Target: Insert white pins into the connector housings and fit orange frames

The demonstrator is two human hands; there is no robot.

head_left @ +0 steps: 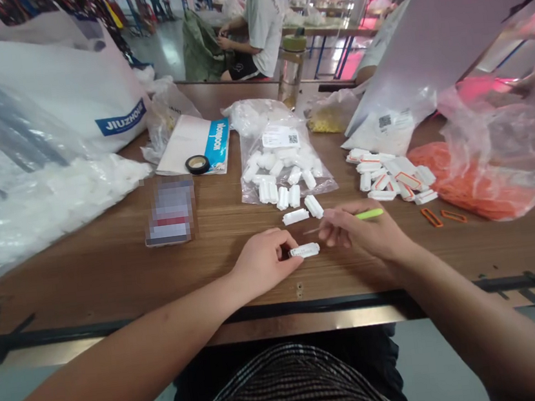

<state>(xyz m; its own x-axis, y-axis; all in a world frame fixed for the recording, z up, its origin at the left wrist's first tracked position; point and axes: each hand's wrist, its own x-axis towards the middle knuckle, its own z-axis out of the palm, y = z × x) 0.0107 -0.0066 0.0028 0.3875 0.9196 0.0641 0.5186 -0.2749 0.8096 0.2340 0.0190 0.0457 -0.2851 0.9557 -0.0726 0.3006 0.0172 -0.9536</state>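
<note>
My left hand pinches one end of a small white plastic piece just above or on the brown table. In my right hand is a thin tool with a lime-green handle, its slim metal shaft pointing left toward the white piece. The tool's tip is faint, and whether it touches the piece I cannot tell. Beyond my hands lie two loose white pieces, one flat and one tilted. Several more sit on a clear plastic bag behind them.
To the right are white pieces with orange rings, two loose orange rings and a bag of orange rings. At left stand a phone, a notebook with black tape, and a large bag. A bottle and a seated person are beyond.
</note>
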